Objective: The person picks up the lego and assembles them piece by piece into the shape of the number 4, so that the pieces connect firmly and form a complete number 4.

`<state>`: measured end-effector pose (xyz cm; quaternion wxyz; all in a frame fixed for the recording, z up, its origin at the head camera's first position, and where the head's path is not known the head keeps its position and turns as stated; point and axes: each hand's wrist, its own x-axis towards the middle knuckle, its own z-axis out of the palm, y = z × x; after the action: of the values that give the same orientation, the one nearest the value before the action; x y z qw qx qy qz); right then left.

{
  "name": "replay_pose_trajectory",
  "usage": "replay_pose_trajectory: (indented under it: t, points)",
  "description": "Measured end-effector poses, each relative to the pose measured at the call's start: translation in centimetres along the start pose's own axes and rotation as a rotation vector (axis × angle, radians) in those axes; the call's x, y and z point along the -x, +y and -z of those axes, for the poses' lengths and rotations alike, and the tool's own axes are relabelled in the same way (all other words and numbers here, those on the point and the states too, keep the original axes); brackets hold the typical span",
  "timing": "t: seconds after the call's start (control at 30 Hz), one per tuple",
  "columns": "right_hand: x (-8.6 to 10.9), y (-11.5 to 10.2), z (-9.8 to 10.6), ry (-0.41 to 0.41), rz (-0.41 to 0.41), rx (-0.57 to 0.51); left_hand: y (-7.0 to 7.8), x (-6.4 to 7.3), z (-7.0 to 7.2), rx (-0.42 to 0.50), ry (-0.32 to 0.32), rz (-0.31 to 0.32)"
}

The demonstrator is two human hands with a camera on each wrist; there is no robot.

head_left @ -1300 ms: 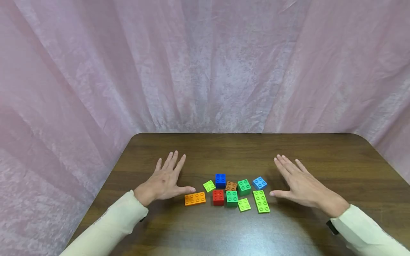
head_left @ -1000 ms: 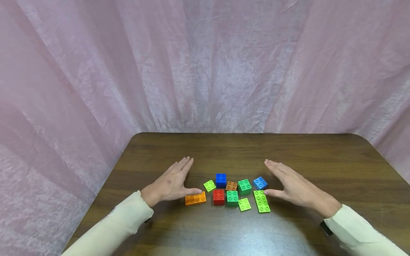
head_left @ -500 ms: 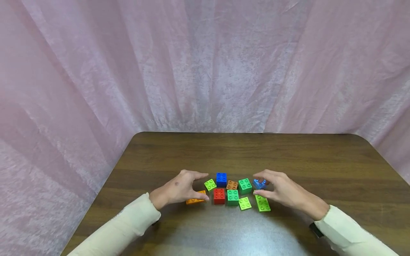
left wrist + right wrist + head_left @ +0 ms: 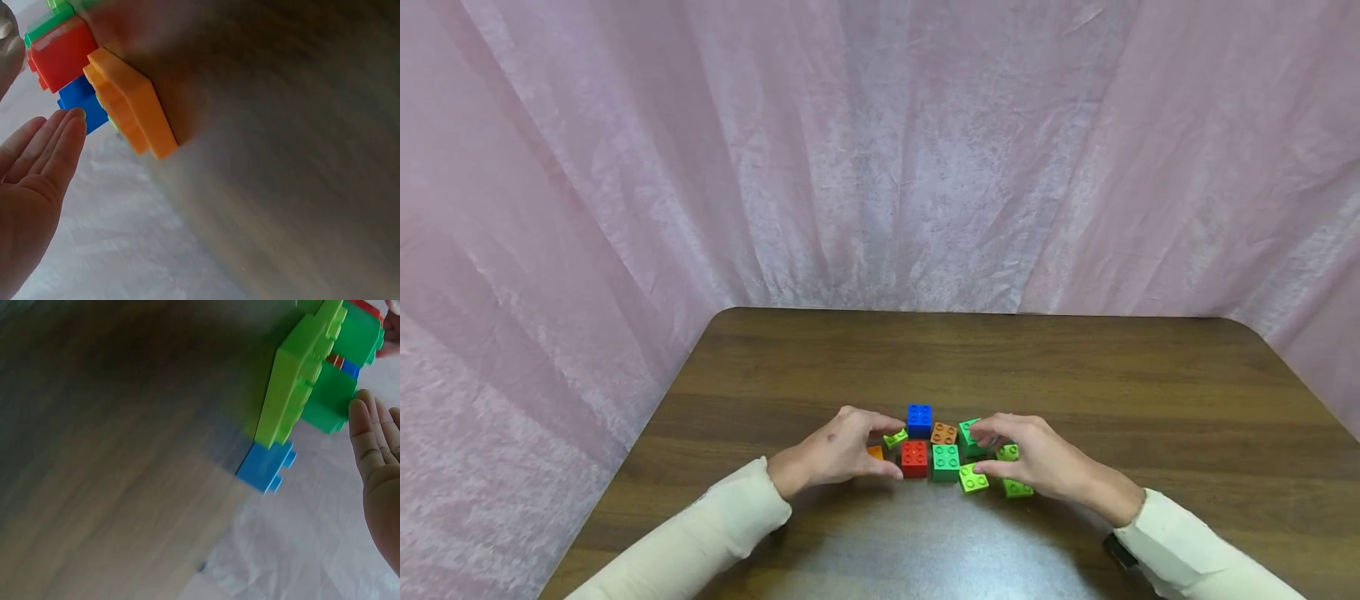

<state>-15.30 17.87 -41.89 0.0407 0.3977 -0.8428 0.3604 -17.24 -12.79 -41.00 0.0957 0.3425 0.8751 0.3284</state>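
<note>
My left hand (image 4: 842, 450) hovers over the orange brick (image 4: 134, 103), thumb and fingers apart, with its fingertips near the red brick (image 4: 914, 459) and a small lime brick (image 4: 895, 438). In the left wrist view its fingers look straight. Over the long lime brick (image 4: 1018, 490) is my right hand (image 4: 1037, 454), holding nothing. Its fingers overlap the rear green brick (image 4: 967, 442) in the head view, and the thumb tip is at another small lime brick (image 4: 973, 478). The light blue brick (image 4: 265, 466) is hidden by this hand in the head view.
Between the hands stand a dark blue brick (image 4: 919, 422), a brown brick (image 4: 943, 433) and a front green brick (image 4: 946, 463). All bricks sit on a wooden table (image 4: 1075, 358). A pink curtain (image 4: 880, 167) hangs behind its far edge.
Both hands have moved inward toward each other, from outside the bricks to over the outer ones. Their spread fingers have bent into loose, parted curves. The bricks stay in place.
</note>
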Motion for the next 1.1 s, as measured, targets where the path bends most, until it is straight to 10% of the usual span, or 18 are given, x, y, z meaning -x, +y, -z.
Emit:
replay_pose_trajectory:
  t: [0.67, 1.1]
  points:
    - [-2.2, -1.3, -1.7, -0.149, -0.082, 0.05, 0.1, -1.0, -1.2, -0.048, 0.037, -0.032]
    - [-2.1, -1.0, 0.3, -0.013, -0.057, -0.031, 0.9, -1.2, 1.4, 0.053, 0.103, 0.035]
